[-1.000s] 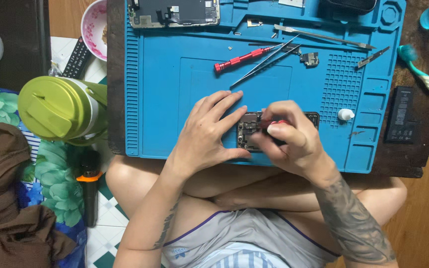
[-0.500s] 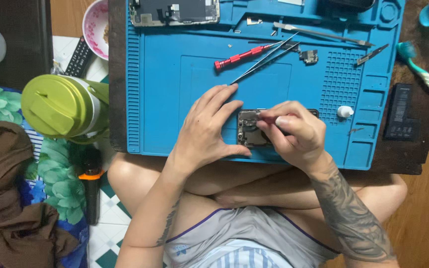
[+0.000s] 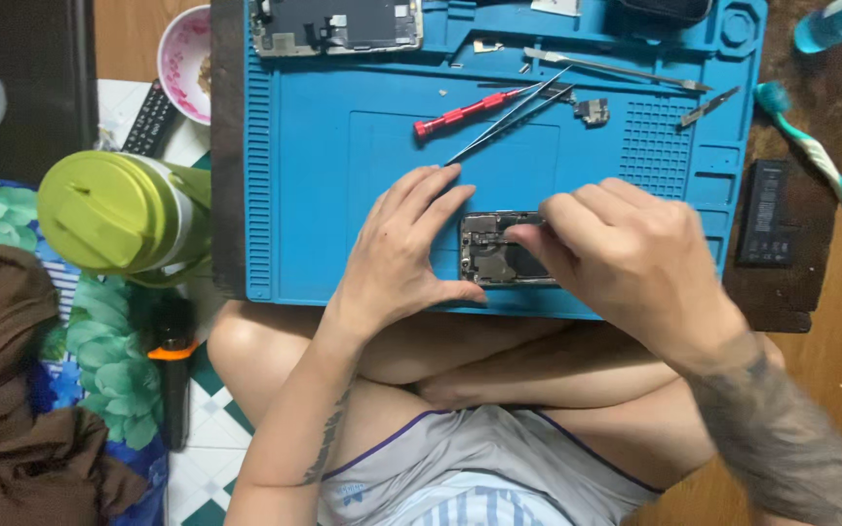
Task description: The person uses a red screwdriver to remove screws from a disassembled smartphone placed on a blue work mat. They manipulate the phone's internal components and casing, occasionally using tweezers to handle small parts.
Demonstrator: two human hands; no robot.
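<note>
The opened phone lies on the near edge of a blue work mat, its dark insides and small metal parts showing between the two hands. The left hand rests flat beside it, fingers spread loosely over the mat and the thumb pressed along the phone's near left corner. The right hand covers the phone's right half, fingers bent and pressed together, their tips down on the phone's upper edge; whether they pinch anything cannot be told.

Farther up the mat lie a red-handled screwdriver and a pair of thin tweezers, crossing each other. A small grey part sits just right of them. A long metal prying tool lies along the top groove. In the top left recess rests a phone screen, face down.

Right of the mat, on a dark board, lies a flat black battery of oblong shape with pale print on it, and beside it a teal and white toothbrush. Left of the mat stands a green-lidded jug, with a pink bowl and a black remote beyond it. A brown cloth lies at the lower left.
</note>
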